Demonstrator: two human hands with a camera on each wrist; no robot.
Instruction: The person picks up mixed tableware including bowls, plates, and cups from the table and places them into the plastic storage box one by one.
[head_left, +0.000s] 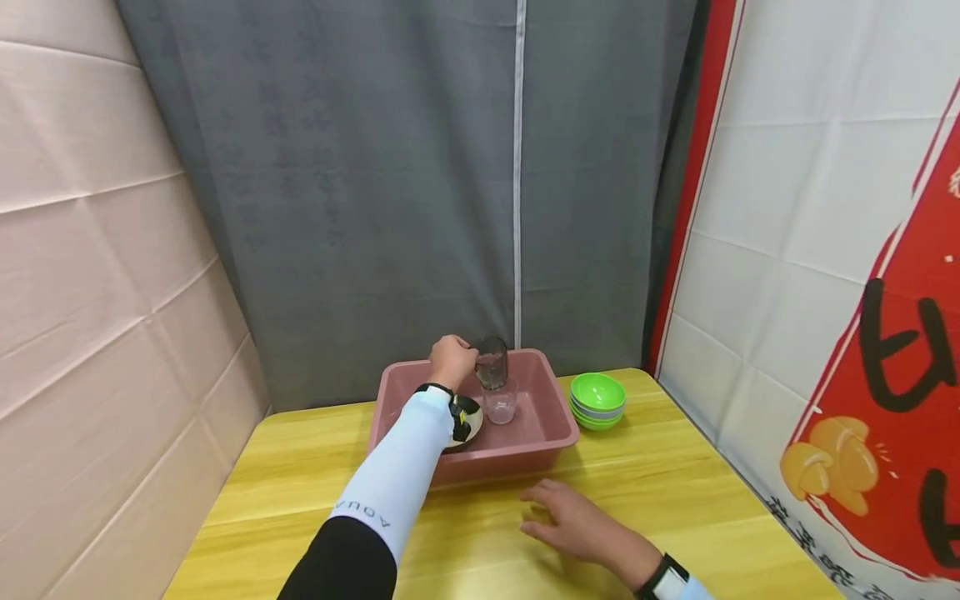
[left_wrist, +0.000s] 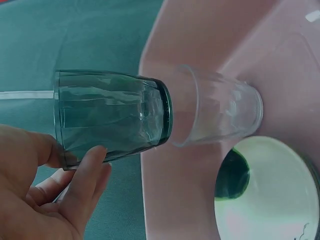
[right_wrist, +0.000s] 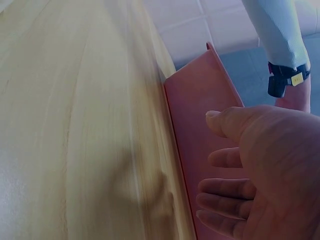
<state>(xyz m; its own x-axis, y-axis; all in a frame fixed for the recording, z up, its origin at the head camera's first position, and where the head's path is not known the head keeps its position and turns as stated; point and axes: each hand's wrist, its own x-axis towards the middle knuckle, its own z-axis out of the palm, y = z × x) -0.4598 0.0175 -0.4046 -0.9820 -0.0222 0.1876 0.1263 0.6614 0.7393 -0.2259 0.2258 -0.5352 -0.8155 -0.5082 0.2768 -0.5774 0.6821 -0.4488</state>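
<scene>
My left hand point(head_left: 453, 362) pinches a dark tinted glass point(left_wrist: 110, 115) by its rim, between thumb and fingers. The tinted glass hangs over a clear glass point(left_wrist: 225, 110) that stands in the pink plastic basin point(head_left: 551, 425); its base overlaps the clear glass's mouth in the head view. Beside the clear glass lies a white plate point(left_wrist: 272, 200) with a dark green patch, partly hidden by my left wrist in the head view. My right hand point(head_left: 573, 523) hovers over the table in front of the basin, holding nothing, its fingers loosely bent.
To the basin's right stands a stack of green and grey bowls point(head_left: 597, 392) on the yellow wood-grain table point(head_left: 300, 483). A grey curtain point(head_left: 390, 183) hangs right behind the basin. Cloth walls close off the left and right sides.
</scene>
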